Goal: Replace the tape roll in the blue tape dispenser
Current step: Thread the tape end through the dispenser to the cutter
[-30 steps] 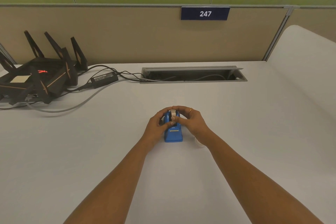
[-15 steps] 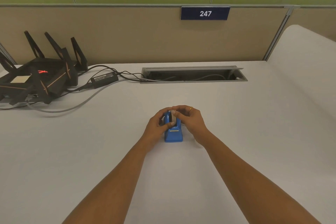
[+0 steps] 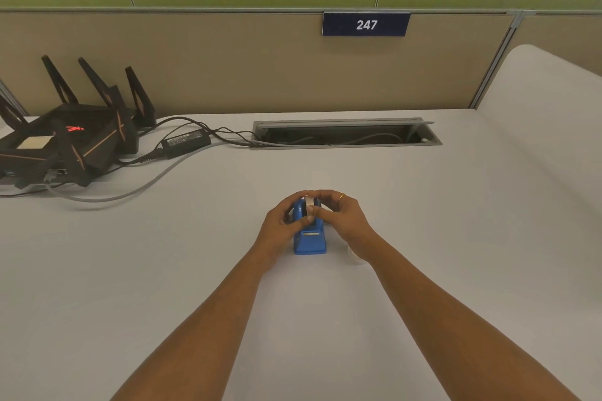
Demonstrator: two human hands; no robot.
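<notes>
The blue tape dispenser stands on the white desk, its cutter end towards me. A tape roll sits in its upper part, mostly covered by fingers. My left hand wraps the dispenser's left side, thumb across its front. My right hand, wearing a gold ring, pinches the roll from the right and top. A whitish round object, possibly another roll, peeks out under my right wrist.
A black router with upright antennas stands at the far left, with a power adapter and cables trailing from it. An open cable slot lies at the desk's back. A partition with a plate reading 247 is behind.
Both hands stay on the dispenser. My right fingers have shifted slightly over the roll, and the roll shows a little more on top than half a second ago.
</notes>
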